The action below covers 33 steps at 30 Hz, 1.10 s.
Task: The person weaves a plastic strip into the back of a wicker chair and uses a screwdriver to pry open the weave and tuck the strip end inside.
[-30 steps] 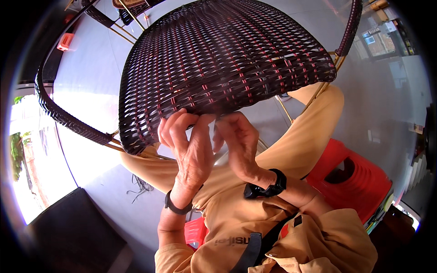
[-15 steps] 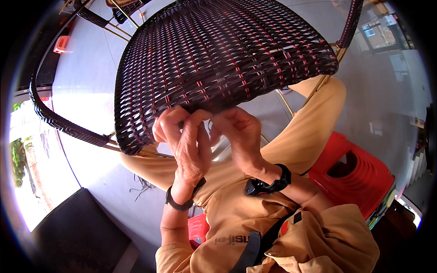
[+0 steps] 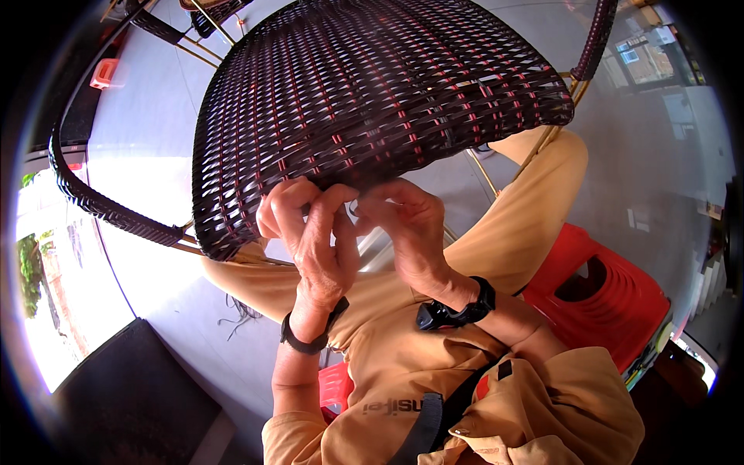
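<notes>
A dark brown wicker seat panel (image 3: 380, 93) with red strands woven through fills the upper middle, above my lap, on thin gold-coloured metal tubes. My left hand (image 3: 310, 236) has its fingers curled against the near edge of the weave, gripping it. Just right of it, my right hand (image 3: 403, 232) is bent at that same edge, thumb and fingers closed near a thin bit between the two hands; what they pinch is too small and hidden to make out.
Curved wicker-wrapped arms (image 3: 116, 205) flank the seat. A red plastic stool (image 3: 620, 310) is at my right. A dark padded block (image 3: 136, 395) lies lower left on the pale floor (image 3: 143, 143). Loose dark strands (image 3: 240, 314) lie by my left leg. Another wicker chair stands behind.
Both hands and the seat's near edge have shifted slightly left and up in the picture. My fingers stay bunched at the edge, with the left ones a little more curled.
</notes>
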Tool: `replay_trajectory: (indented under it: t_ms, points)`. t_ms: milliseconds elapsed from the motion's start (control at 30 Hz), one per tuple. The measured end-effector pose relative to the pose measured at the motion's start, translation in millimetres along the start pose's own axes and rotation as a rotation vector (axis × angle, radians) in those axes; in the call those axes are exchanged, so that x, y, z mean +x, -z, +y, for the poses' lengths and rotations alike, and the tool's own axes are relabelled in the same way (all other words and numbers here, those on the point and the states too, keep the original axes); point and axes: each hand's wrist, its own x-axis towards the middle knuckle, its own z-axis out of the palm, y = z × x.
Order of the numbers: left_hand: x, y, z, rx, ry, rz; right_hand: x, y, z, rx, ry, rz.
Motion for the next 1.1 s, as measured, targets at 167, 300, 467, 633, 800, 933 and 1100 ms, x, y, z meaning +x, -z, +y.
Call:
replay_trajectory:
  t_ms: [167, 300, 467, 633, 800, 933, 1100]
  points:
    - [-2, -1, -2, -0.007, -0.010, 0.028, 1, 2, -1, -0.007, -0.039, -0.008]
    - [-1, -1, -2, -0.014, -0.019, 0.034, 0, 7, -2, 0.043, -0.033, -0.043]
    - [-2, -2, -3, 0.004, -0.032, 0.062, -1, 9, -2, 0.033, -0.055, -0.099]
    - [-2, -5, -3, -0.009, -0.038, 0.099, -2, 0, 1, -0.029, 0.076, -0.044]
    - [-6, -5, -7, -0.014, -0.064, 0.129, -1, 6, -20, -0.469, 0.433, -0.060]
    - [-10, -11, -14, -0.043, -0.102, 0.204, 14, -11, -55, -0.957, 0.791, -0.136]
    - [-8, -7, -11, -0.091, -0.083, 0.249, 24, -12, -51, -1.056, 0.823, -0.246]
